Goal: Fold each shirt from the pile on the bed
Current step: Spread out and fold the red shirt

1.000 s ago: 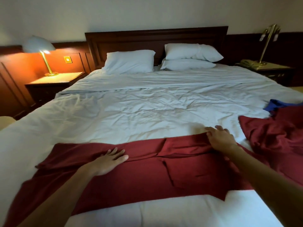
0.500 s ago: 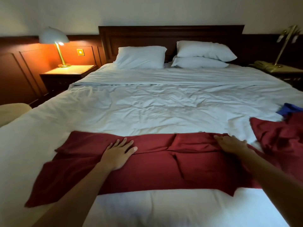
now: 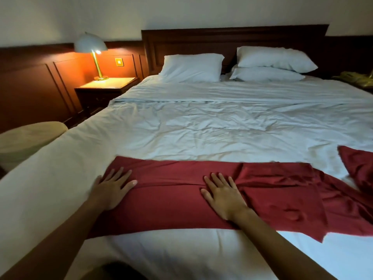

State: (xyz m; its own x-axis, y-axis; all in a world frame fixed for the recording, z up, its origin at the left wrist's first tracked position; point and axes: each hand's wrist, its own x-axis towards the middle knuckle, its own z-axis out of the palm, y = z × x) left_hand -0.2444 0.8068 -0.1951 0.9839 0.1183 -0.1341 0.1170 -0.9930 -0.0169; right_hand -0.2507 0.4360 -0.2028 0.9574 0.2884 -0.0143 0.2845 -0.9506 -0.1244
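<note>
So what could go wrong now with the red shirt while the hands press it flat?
1. The red shirt is bunched and creased to the right of the right hand; folding it now could trap those wrinkles.
2. Its right end lies next to another red cloth, so the two might get dragged together.
3. The left hand sits half on the white sheet, which is crumpled and soft, so pushing may slide the shirt's edge crooked.

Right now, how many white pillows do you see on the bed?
3. A single pillow leans at the left of the headboard. On the right, an upper pillow lies on a lower pillow. More may be hidden behind them.
</note>
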